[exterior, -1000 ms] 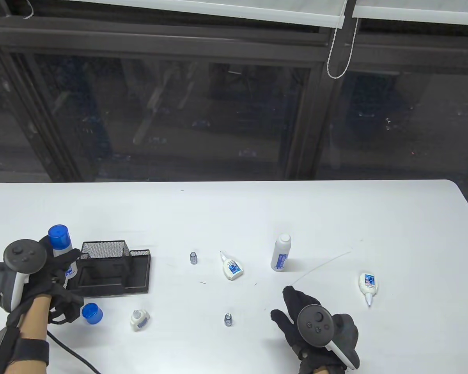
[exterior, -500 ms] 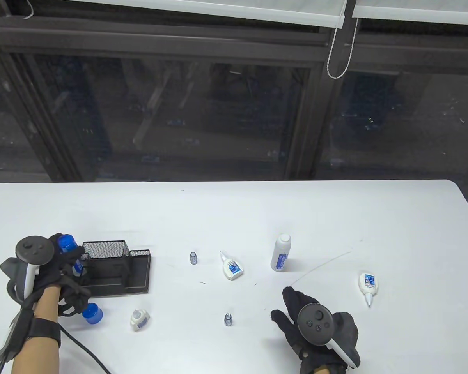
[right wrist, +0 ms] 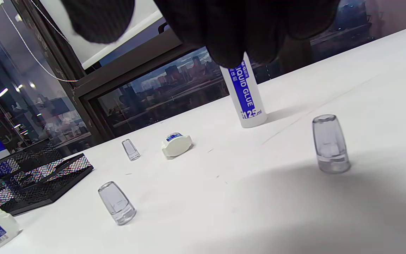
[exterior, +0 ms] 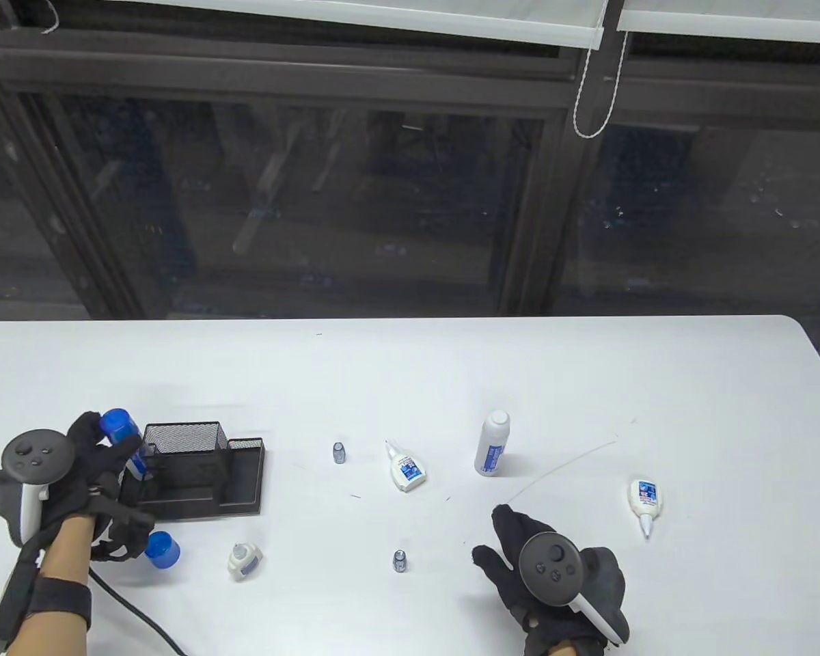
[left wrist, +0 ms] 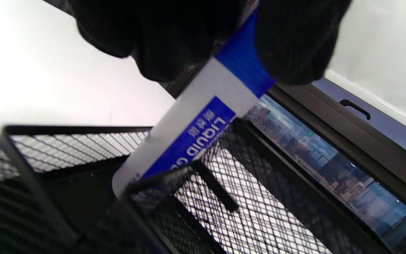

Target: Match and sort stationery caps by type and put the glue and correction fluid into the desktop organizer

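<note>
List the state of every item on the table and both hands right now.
left hand: grips capped glue bottle
capped glue bottle: tilted, base entering organizer
organizer: on table, mesh cup upright
uncapped glue bottle: upright
loose blue cap: on table
correction fluid bottles: three, lying down
clear caps: off, standing
right hand: open, holds nothing

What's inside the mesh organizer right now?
The lower end of the capped glue bottle dips into the mesh organizer, tilted, with the left hand keeping its grip near the blue cap. The compartment floor beneath is hidden by mesh and bottle.
</note>
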### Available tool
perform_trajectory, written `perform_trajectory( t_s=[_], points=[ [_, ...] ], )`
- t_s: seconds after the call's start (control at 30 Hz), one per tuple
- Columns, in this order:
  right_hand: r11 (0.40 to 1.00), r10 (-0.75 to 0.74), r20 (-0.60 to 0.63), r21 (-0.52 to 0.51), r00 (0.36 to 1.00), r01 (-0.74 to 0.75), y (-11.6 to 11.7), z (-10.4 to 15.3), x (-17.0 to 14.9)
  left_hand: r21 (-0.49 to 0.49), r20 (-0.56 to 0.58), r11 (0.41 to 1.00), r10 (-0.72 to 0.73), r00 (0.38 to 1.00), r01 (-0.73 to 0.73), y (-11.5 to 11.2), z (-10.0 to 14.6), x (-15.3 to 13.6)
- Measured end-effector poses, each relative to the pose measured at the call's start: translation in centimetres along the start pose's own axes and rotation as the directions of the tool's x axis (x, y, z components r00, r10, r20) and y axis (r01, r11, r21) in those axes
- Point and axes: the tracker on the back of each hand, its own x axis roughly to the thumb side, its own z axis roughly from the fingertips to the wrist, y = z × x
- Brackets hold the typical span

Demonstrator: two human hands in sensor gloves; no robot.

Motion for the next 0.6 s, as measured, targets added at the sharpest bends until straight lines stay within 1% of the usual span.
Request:
perform_trajectory(
  t_s=[0.1, 0.13, 0.2, 0.3, 0.4, 0.43, 0.5, 0.6],
  points=[
    [1.0, -0.003, 0.001, 0.005, 1.0, 0.003, 0.0, 0.0, 0.0, 0.039, 0.027, 0.999, -0.003, 1.0, 0.002, 1.5, 1.1, 0.8],
    [1.0, -0.004, -0.001, 0.006, 1.0, 0.004, 0.0, 0.0, 0.0, 0.058, 0.063, 0.998, -0.012, 0.998, 0.008, 2.0, 1.7, 1.4],
    [1.0, -0.007, -0.002, 0.003, 1.0, 0.007, 0.0, 0.0, 0.0, 0.092, 0.153, 0.993, -0.082, 0.985, 0.069, 3.0, 3.3, 3.0],
    [1.0, -0.022, 0.014, -0.009, 1.0, 0.023, 0.1, 0.1, 0.0, 0.126, 0.348, 0.983, -0.166, 0.923, 0.13, 4.1, 6.5, 7.0],
    [0.992, -0.096, 0.063, -0.078, 0.993, 0.101, 0.0, 0.3, 0.2, 0.104, 0.498, 0.986, -0.167, 0.851, 0.132, 4.6, 10.3, 11.3],
    [0.991, -0.101, 0.071, -0.086, 0.992, 0.107, -0.1, 0.4, 0.3, 0.104, 0.527, 0.986, -0.166, 0.834, 0.131, 4.6, 11.1, 12.2],
    [0.989, -0.093, 0.083, -0.109, 0.992, 0.101, -0.1, 0.5, 0.5, 0.098, 0.607, 0.987, -0.163, 0.778, 0.131, 4.0, 13.7, 14.6],
    [0.991, -0.08, 0.081, -0.101, 0.994, 0.088, 0.1, 0.5, 0.6, 0.065, 0.668, 0.99, -0.135, 0.732, 0.123, 1.6, 16.8, 16.3]
  ],
)
